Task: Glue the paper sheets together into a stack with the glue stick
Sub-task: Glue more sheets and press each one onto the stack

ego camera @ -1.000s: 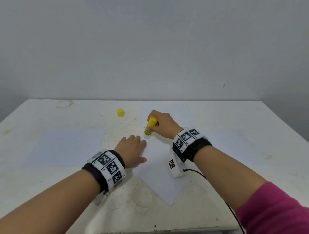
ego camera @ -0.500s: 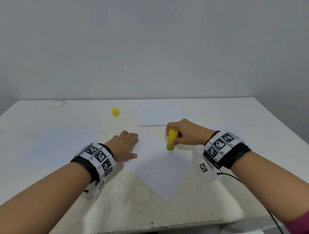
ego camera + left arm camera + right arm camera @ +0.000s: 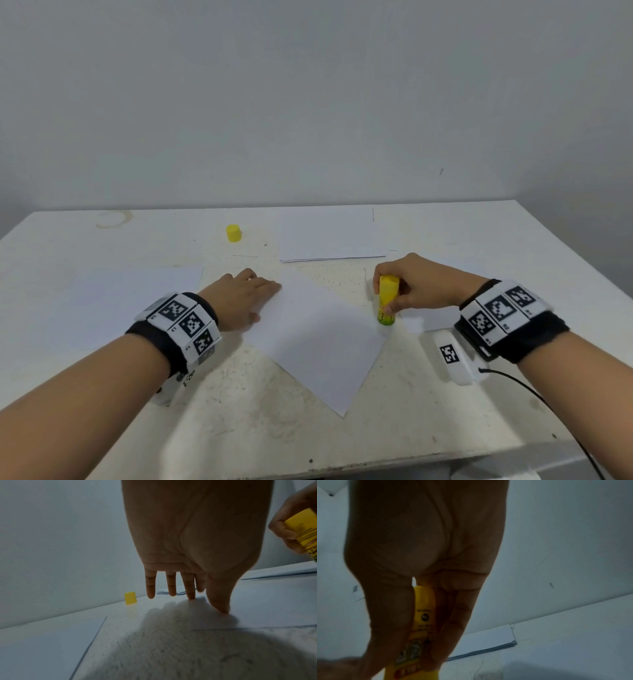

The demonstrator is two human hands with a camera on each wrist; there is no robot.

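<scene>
White table (image 3: 102, 246) fills the lower frame; left hand (image 3: 239, 298) flat on paper sheet (image 3: 322, 342), right hand (image 3: 421, 287) grasping glue stick (image 3: 387, 301).

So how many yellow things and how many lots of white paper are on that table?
Yellow things: 2, the glue stick and its cap.
White paper: 4, the angled sheet, left sheet, far stack, right sheet partly hidden.
Total: 6.

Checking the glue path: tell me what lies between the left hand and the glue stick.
Only bare white paper: the angled sheet spans from the left hand pressing its left corner to the glue stick at its right corner, per the head view.
</scene>
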